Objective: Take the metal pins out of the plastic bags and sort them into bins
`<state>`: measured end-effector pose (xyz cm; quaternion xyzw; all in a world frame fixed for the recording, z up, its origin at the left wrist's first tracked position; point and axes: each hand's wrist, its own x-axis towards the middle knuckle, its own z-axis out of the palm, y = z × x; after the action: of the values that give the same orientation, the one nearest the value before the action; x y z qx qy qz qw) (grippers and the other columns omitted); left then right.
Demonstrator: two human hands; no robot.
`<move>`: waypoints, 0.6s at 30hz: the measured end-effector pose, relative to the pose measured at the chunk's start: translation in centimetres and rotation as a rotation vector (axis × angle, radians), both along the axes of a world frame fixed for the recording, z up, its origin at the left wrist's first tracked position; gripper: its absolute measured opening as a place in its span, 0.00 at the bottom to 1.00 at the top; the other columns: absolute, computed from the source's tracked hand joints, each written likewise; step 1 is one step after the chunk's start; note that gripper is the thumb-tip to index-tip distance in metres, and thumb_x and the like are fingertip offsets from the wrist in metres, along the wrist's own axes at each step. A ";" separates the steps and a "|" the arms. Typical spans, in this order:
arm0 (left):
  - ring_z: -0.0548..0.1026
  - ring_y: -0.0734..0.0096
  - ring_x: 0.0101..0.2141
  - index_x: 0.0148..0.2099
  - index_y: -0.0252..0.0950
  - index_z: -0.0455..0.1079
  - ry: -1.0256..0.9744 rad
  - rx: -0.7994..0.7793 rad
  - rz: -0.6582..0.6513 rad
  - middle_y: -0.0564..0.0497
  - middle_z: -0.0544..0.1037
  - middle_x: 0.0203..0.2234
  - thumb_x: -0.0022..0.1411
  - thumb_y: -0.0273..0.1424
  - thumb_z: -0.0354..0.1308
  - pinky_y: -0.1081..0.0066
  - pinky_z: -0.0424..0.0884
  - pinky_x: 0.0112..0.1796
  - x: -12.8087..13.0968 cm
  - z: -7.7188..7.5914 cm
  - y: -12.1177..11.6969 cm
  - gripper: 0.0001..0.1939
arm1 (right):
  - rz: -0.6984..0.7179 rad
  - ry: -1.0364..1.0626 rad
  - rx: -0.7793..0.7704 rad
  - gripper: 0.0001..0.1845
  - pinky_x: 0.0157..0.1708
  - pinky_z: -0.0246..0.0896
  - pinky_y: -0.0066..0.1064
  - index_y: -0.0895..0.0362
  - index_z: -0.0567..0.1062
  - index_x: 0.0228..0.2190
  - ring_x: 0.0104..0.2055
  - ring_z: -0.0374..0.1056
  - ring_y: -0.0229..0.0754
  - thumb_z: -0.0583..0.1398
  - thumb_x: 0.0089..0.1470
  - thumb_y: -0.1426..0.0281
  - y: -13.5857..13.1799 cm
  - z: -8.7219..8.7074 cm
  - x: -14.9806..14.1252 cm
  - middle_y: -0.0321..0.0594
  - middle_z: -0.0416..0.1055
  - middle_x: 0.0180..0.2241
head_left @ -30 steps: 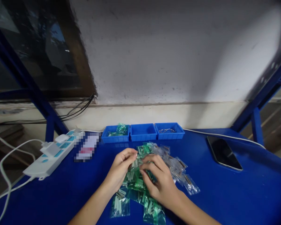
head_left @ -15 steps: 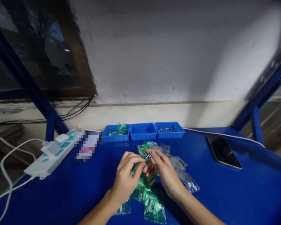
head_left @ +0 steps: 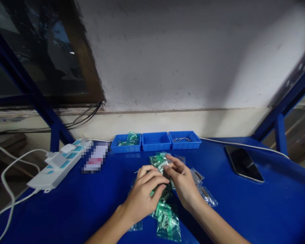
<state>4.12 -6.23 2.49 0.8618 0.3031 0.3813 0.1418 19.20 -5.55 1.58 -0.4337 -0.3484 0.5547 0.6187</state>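
My left hand (head_left: 146, 191) is curled over the pile at the middle of the table, its thumb tip close to the index fingertip. From behind its knuckles pokes the end of a thin metal rod (head_left: 136, 172); whether the fingers grip it is hidden. My right hand (head_left: 181, 181) is over the far part of the pile, index finger stretched out and thumb apart from it, beside a green-and-clear plastic packet (head_left: 159, 158). Nearer me lies another green packet (head_left: 168, 223) with small pale parts inside. Clear bags (head_left: 208, 196) holding thin brownish pieces lie to the right.
Three blue bins stand by the wall: the left bin (head_left: 125, 149) has green packets, the middle bin (head_left: 156, 146) shows its bare floor, the right bin (head_left: 185, 145) holds metal rods. A white power strip (head_left: 51, 178) with cables lies left, a phone (head_left: 244, 164) right.
The metal pieces that showed at my right fingertips are gone from there. My left hand has shifted right over the pile, and a rod end shows behind it. My right fingers have spread.
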 end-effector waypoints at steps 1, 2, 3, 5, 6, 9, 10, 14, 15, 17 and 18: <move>0.65 0.61 0.43 0.41 0.39 0.71 0.005 -0.027 0.017 0.47 0.75 0.35 0.60 0.23 0.54 0.61 0.64 0.45 0.0 0.1 0.0 0.09 | -0.032 -0.014 0.002 0.26 0.30 0.58 0.29 0.58 0.71 0.43 0.27 0.63 0.36 0.68 0.40 0.63 0.1 -0.1 0.1 0.32 0.68 0.24; 0.65 0.61 0.43 0.41 0.39 0.71 0.000 -0.052 0.035 0.47 0.75 0.35 0.60 0.24 0.53 0.61 0.64 0.45 0.1 0.1 0.1 0.08 | -0.059 -0.038 0.010 0.24 0.32 0.59 0.30 0.58 0.73 0.41 0.29 0.64 0.37 0.68 0.40 0.63 0.2 -0.1 0.3 0.34 0.70 0.26; 0.66 0.60 0.43 0.41 0.38 0.71 -0.008 -0.080 0.051 0.47 0.75 0.35 0.61 0.25 0.53 0.61 0.64 0.44 0.1 0.2 0.1 0.08 | -0.079 -0.067 0.026 0.22 0.33 0.59 0.31 0.58 0.74 0.39 0.30 0.65 0.39 0.67 0.40 0.63 0.2 -0.1 0.4 0.36 0.71 0.28; 0.67 0.61 0.41 0.39 0.39 0.71 -0.032 -0.153 0.084 0.47 0.75 0.33 0.62 0.28 0.52 0.64 0.65 0.42 0.0 0.3 0.3 0.07 | -0.104 -0.137 0.083 0.16 0.35 0.61 0.32 0.57 0.75 0.35 0.33 0.67 0.41 0.66 0.42 0.64 0.1 0.0 0.6 0.39 0.73 0.31; 0.68 0.62 0.39 0.38 0.38 0.71 -0.055 -0.207 0.099 0.48 0.75 0.32 0.63 0.30 0.51 0.65 0.65 0.41 0.0 0.3 0.5 0.07 | -0.110 -0.184 0.124 0.13 0.36 0.61 0.33 0.57 0.75 0.34 0.34 0.68 0.42 0.65 0.44 0.64 0.0 0.1 0.6 0.40 0.74 0.32; 0.71 0.66 0.35 0.36 0.37 0.72 -0.219 -0.496 0.120 0.49 0.76 0.30 0.65 0.38 0.47 0.69 0.65 0.38 -0.2 0.0 1.1 0.15 | -0.119 -0.393 0.323 0.05 0.41 0.61 0.38 0.55 0.75 0.32 0.39 0.69 0.44 0.61 0.49 0.69 -0.6 0.3 0.4 0.40 0.74 0.35; 0.71 0.67 0.33 0.36 0.36 0.72 -0.303 -0.618 0.122 0.48 0.76 0.29 0.66 0.41 0.45 0.70 0.65 0.36 -0.3 -0.1 1.3 0.19 | -0.127 -0.482 0.406 0.04 0.44 0.60 0.41 0.54 0.75 0.31 0.42 0.68 0.45 0.60 0.50 0.71 -0.9 0.4 0.2 0.40 0.73 0.36; 0.68 0.72 0.26 0.33 0.33 0.70 -0.547 -0.921 0.146 0.51 0.71 0.23 0.63 0.47 0.47 0.74 0.62 0.28 -0.6 -0.4 1.9 0.22 | -0.169 -0.803 0.631 0.10 0.51 0.53 0.48 0.52 0.75 0.30 0.50 0.61 0.48 0.57 0.49 0.77 -1.8 0.3 -0.3 0.41 0.68 0.42; 0.67 0.73 0.26 0.33 0.33 0.70 -0.558 -0.922 0.142 0.52 0.70 0.22 0.61 0.45 0.51 0.75 0.61 0.28 -0.7 -0.3 1.9 0.19 | -0.183 -0.860 0.643 0.11 0.50 0.53 0.48 0.52 0.75 0.30 0.51 0.59 0.49 0.56 0.48 0.78 -1.9 0.2 -0.4 0.42 0.66 0.44; 0.66 0.75 0.25 0.33 0.34 0.70 -0.547 -0.871 0.127 0.54 0.68 0.21 0.60 0.42 0.55 0.77 0.61 0.28 -0.7 -0.2 2.0 0.14 | -0.211 -0.935 0.629 0.12 0.49 0.54 0.50 0.52 0.75 0.31 0.53 0.56 0.52 0.55 0.47 0.78 -2.0 0.0 -0.4 0.43 0.61 0.47; 0.67 0.75 0.25 0.33 0.35 0.70 -0.541 -0.830 0.129 0.55 0.68 0.21 0.60 0.40 0.56 0.77 0.61 0.28 -0.7 -0.1 2.0 0.13 | -0.219 -0.952 0.610 0.13 0.49 0.54 0.50 0.52 0.75 0.31 0.54 0.54 0.53 0.55 0.46 0.78 -2.0 0.0 -0.4 0.44 0.59 0.48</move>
<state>3.40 -4.23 2.39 0.5823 0.4343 0.4463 0.5227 18.80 -7.57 1.53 -0.4709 -0.6859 0.1055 0.5446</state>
